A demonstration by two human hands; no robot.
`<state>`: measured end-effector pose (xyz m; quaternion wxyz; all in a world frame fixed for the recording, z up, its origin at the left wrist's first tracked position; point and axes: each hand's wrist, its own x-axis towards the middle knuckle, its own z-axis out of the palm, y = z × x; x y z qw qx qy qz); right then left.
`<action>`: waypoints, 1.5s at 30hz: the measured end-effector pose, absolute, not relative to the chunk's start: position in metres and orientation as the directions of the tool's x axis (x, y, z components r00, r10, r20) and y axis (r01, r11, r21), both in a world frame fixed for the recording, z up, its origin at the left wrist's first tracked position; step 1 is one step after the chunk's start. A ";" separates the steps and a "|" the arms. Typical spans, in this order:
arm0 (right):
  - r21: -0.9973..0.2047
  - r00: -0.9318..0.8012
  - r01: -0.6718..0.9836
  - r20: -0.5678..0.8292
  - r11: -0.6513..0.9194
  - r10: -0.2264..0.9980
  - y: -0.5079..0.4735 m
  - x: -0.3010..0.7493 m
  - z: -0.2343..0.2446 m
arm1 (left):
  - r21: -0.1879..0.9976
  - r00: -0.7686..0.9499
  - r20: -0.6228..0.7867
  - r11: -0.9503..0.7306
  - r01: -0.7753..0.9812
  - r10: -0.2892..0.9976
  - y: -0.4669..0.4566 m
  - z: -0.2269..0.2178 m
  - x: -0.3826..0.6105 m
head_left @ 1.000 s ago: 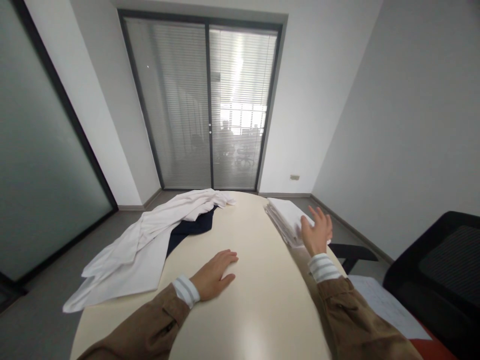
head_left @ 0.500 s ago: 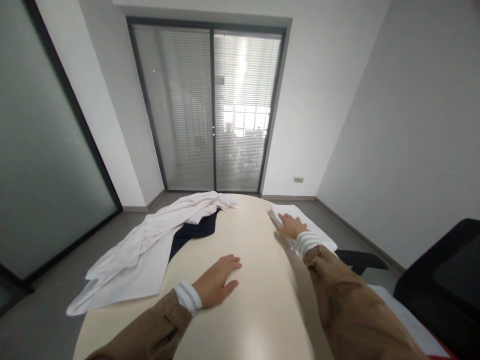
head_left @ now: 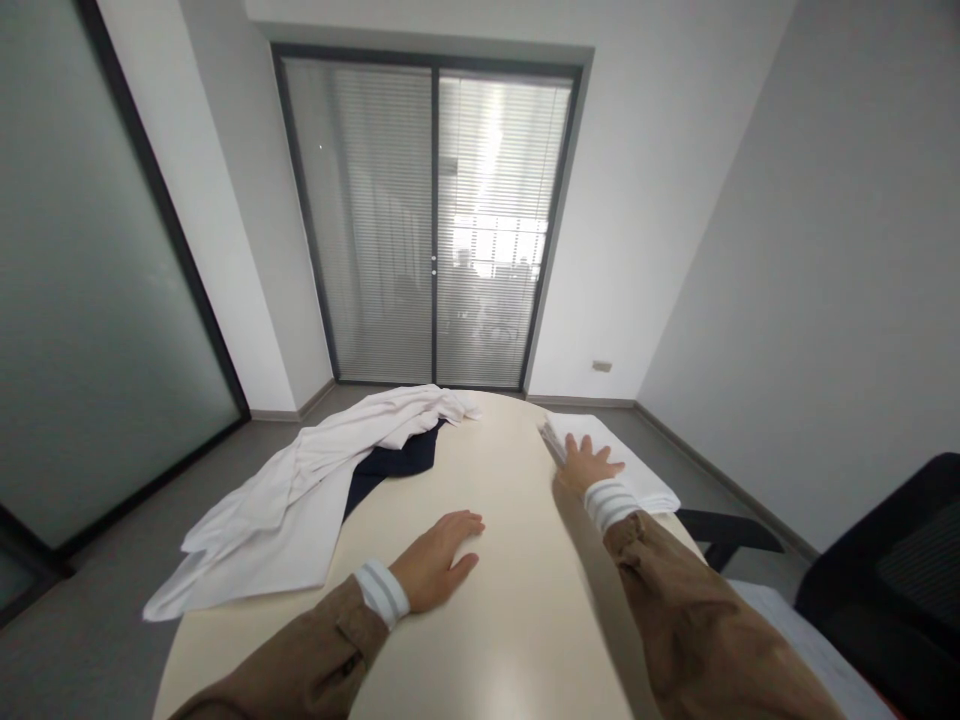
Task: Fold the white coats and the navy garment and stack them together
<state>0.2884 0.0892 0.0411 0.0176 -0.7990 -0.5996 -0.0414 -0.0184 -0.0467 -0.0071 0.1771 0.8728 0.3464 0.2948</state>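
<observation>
Two bare hands reach over a cream, rounded bench [head_left: 517,600] that fills the lower middle of the frame. The right hand [head_left: 589,466], right of centre, lies palm down at the left edge of a folded white cloth [head_left: 630,468], its fingers spread open and gripping nothing. That cloth sits on the bench's right edge, its lower right corner close to the armrest of a black mesh chair [head_left: 885,580] at the lower right. The left hand [head_left: 435,562], low and near the centre, lies flat on the bare bench top, fingers extended, loosely together and empty, the thumb held apart. Both arms wear brown sleeves [head_left: 705,630] over pale striped cuffs [head_left: 386,592].

Across the left of the bench sprawls a rumpled white cloth [head_left: 300,490], one corner hanging past the edge at the lower left. Beside it, partly covered, is a navy cloth [head_left: 401,458]. Glazed panels with blinds [head_left: 360,220] stand at the upper centre.
</observation>
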 end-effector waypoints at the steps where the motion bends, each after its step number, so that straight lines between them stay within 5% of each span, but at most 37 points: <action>1: 0.027 0.246 0.968 0.128 -0.251 0.961 0.085 0.287 0.036 | 0.505 0.561 0.414 -0.693 0.515 0.717 -0.046 -0.007 -0.019; 5: 0.073 -0.014 0.997 0.392 -0.016 0.920 0.068 0.278 0.018 | 0.449 0.386 0.506 -0.618 0.646 0.771 -0.040 -0.008 -0.022; 8: 0.074 -0.158 0.987 0.459 0.139 0.875 0.057 0.266 0.007 | 0.426 0.286 0.545 -0.554 0.715 0.788 -0.027 -0.007 -0.026; 17: -0.132 -0.316 0.909 0.400 0.395 0.860 0.043 0.243 -0.012 | 0.403 -0.201 0.679 -0.130 0.906 0.706 0.037 0.044 -0.067; 24: -0.309 -0.267 0.869 0.364 0.386 0.892 0.044 0.245 -0.012 | 0.486 -0.433 0.561 0.142 0.862 0.706 0.055 0.054 -0.117; 34: -0.318 -0.274 0.861 0.368 0.397 0.889 0.045 0.245 -0.013 | 0.522 -0.481 0.365 0.252 0.815 0.798 0.067 0.050 -0.142; 39: -0.302 -0.292 0.862 0.362 0.407 0.886 0.046 0.246 -0.013 | 0.445 -0.394 0.518 0.155 0.882 0.759 0.063 0.045 -0.139; 45: -0.291 -0.298 0.862 0.370 0.415 0.880 0.048 0.246 -0.015 | 0.175 -0.075 0.774 -0.099 0.980 0.629 0.048 0.056 -0.117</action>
